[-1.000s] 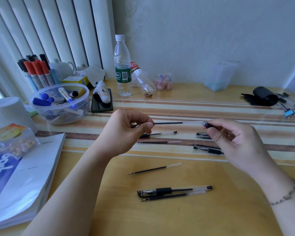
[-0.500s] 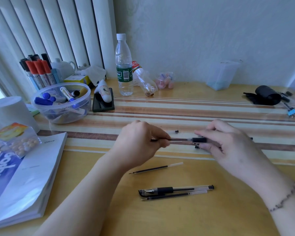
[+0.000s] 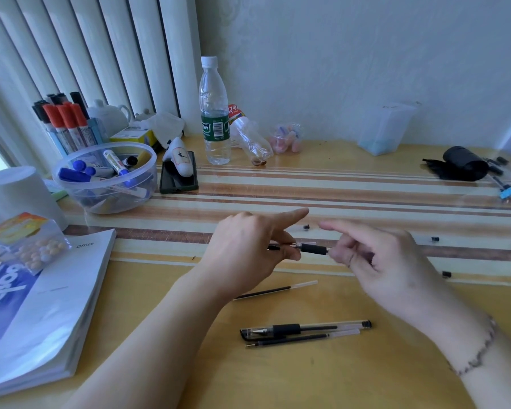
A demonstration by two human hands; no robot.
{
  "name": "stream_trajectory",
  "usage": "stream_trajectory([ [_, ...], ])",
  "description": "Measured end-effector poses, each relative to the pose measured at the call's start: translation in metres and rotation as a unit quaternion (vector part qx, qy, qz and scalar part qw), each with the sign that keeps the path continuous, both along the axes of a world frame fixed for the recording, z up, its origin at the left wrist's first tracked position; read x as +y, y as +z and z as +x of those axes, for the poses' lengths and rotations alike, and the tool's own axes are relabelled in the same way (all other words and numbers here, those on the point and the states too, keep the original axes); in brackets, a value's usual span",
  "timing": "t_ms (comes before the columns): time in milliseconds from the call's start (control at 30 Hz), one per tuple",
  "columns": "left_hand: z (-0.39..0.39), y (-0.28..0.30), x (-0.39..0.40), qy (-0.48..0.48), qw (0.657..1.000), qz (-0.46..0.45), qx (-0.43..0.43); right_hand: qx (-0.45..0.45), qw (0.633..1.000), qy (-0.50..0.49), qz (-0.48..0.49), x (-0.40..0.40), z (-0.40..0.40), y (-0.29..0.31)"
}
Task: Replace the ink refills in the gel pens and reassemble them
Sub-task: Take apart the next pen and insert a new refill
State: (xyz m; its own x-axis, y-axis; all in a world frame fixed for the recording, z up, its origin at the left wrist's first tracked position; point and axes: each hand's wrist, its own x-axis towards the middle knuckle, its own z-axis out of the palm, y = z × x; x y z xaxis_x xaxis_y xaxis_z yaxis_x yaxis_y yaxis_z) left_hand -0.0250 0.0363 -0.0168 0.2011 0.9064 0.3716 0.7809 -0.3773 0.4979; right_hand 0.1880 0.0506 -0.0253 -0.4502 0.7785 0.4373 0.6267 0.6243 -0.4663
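The pen pinched between my left hand and my right hand has a matt black rubbery grip and a small shiny metal tip. At six o'clock from it lies a finished pen with a clear glossy plastic barrel, and touching it a spare refill of thin translucent plastic. The desk looks like smooth yellow wood, with a glossy clear sheet over the striped part. At ten o'clock the tub is clear shiny plastic; at twelve o'clock the bottle is too. The book at eight o'clock has matt paper pages. My right wrist carries a dull beaded bracelet.
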Motion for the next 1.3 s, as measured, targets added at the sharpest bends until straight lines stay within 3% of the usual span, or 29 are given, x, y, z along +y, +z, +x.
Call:
stream_trajectory([
  [200, -0.002, -0.004, 0.004, -0.027, 1.0, -0.002, -0.003, -0.057, 0.998, -0.015, -0.029, -0.002, -0.004, -0.002],
  [333, -0.006, -0.006, 0.006, -0.061, 0.993, -0.081, -0.056, -0.062, 0.995, -0.057, 0.055, 0.001, 0.0, 0.002],
  [433, -0.016, -0.013, 0.009, -0.079, 0.986, -0.141, -0.033, -0.047, 0.994, -0.065, 0.068, 0.002, 0.001, 0.001],
  [600, -0.013, -0.019, 0.013, -0.092, 0.983, -0.156, 0.002, -0.05, 0.997, -0.04, 0.038, 0.007, 0.0, -0.007],
  [1033, -0.012, -0.015, 0.013, -0.099, 0.986, -0.13, -0.033, -0.07, 0.993, -0.063, 0.07, 0.01, 0.005, -0.004],
  [1300, 0.0, -0.02, 0.008, -0.135, 0.985, -0.102, -0.031, -0.052, 0.994, -0.022, 0.092, 0.003, -0.007, -0.004],
])
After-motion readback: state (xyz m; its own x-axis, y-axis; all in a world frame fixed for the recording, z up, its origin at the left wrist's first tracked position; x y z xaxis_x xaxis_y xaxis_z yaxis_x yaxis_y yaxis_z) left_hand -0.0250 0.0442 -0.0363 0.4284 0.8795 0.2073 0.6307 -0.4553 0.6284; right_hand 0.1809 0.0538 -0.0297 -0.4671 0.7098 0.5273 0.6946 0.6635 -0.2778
